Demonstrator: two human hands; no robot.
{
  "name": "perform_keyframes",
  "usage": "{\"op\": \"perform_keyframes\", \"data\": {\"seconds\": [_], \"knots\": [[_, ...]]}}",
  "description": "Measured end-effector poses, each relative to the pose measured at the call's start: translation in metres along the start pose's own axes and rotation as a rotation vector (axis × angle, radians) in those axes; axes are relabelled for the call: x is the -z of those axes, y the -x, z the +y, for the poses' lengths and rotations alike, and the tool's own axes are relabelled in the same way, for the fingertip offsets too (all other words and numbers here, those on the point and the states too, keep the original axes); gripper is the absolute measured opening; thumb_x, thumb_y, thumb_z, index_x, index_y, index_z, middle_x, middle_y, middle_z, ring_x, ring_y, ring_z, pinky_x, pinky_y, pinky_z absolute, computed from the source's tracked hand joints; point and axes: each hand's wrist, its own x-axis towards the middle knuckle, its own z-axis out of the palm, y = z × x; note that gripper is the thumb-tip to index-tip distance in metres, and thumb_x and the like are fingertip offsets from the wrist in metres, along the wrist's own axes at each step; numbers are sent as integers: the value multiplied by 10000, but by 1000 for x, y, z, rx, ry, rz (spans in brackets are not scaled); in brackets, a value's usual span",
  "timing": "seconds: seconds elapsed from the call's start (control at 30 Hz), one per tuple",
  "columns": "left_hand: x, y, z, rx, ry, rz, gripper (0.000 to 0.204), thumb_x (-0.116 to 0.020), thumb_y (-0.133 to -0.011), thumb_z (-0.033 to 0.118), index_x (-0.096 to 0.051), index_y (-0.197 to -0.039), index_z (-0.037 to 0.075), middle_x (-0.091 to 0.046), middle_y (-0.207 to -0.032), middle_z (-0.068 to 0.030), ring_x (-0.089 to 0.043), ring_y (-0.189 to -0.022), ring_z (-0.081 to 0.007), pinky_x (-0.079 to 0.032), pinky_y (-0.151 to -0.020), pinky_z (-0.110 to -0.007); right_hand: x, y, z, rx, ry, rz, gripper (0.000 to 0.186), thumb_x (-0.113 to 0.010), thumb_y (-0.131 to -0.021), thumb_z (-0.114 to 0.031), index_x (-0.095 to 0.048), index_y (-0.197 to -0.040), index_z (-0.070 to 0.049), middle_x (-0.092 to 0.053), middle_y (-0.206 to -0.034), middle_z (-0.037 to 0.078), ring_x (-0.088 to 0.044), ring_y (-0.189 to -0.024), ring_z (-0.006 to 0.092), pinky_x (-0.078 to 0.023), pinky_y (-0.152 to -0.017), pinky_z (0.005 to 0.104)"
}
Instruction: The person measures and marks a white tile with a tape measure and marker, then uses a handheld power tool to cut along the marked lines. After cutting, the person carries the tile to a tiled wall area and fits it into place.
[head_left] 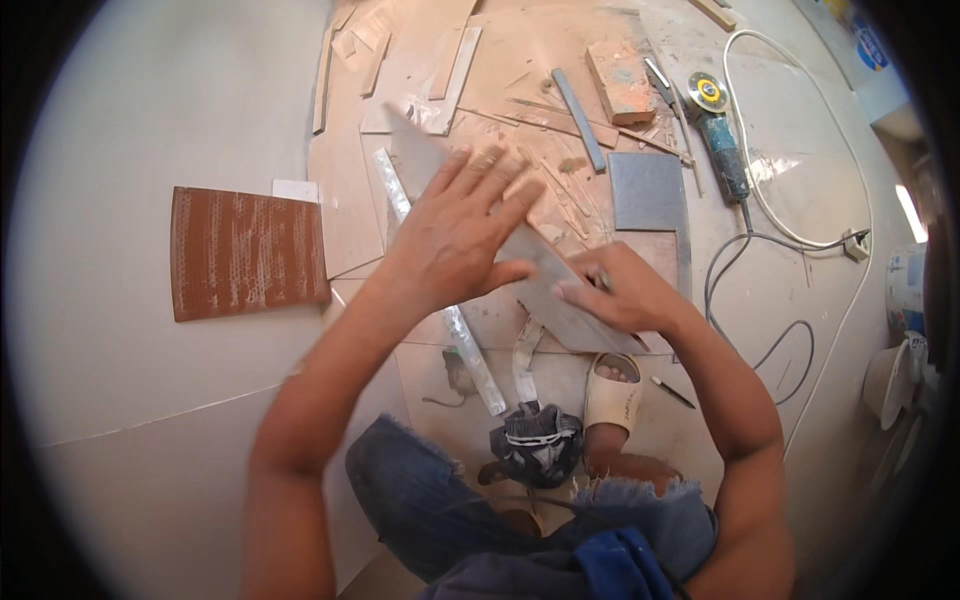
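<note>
My left hand (455,225) lies spread, fingers apart, on a long pale grey board (560,300) that runs diagonally across the work surface. My right hand (620,290) grips the board's edge lower down, with something small and dark, unclear, at its fingers. A long silvery bar (470,355) lies under my left arm, passing beneath the board. A square grey tile (645,185) sits just beyond my right hand, and a narrow grey strip (578,120) lies farther off among scraps.
An angle grinder (722,150) with looping cords lies right, near a socket (855,243). A brick-like block (620,80), brown tile (248,255) and offcuts surround me. My sandalled foot (610,400), dark cloth bundle (535,445) and pencil (672,390) are below; buckets (905,290) stand far right.
</note>
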Motion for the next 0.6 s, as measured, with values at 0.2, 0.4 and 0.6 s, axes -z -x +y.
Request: {"op": "perform_keyframes", "data": {"seconds": [0.2,0.4,0.6], "knots": [[38,-24,7,-148,93,-413,473,-705,-810,553,-634,-711,95,-602,-557,-101,-636,-567,-329,-496,-602,-429,45,40,-50,94,-2,-191,312,-618,-932,-294,-739,-1021,-20,-697,-905,229,-658,-803,388,-514,-759,418],[39,14,2,446,210,-358,565,-663,-867,586,-675,-815,23,-645,-635,-157,-661,-620,-332,-504,-607,-429,111,88,37,-14,-179,845,378,-518,-1012,-325,-700,-1045,4,-698,-972,130,-629,-869,170,-498,-813,344],[-69,70,-16,1102,781,107,672,-572,-959,568,-696,-1046,-87,-718,-888,-176,-672,-812,-236,-523,-748,-354,12,133,152,-505,-728,509,400,-550,-1012,-377,-662,-1064,3,-680,-869,61,-638,-765,150,-517,-697,306]]}}
